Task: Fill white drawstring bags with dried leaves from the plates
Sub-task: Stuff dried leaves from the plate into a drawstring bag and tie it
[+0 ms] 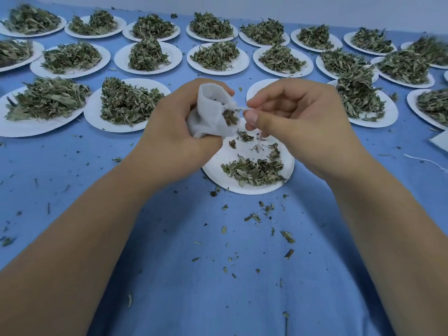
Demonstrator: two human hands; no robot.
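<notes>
item: white drawstring bag point(208, 117), part-filled with dried leaves, gripped in left hand point(174, 124) above near plate point(244, 187); right hand point(298, 122) pinching drawstring point(238, 108) beside bag mouth; step, seemingly closing; next: steady outward pull, bag held firm.

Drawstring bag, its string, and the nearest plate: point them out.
Drawstring bag point(206, 116), head view, white cloth side.
String point(240, 108), head view, taut stretch beside bag mouth.
Nearest plate point(212, 161), head view, bare left part.

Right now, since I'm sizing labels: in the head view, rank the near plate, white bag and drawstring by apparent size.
1. near plate
2. white bag, bunched in the left hand
3. drawstring, a thin thread
</notes>
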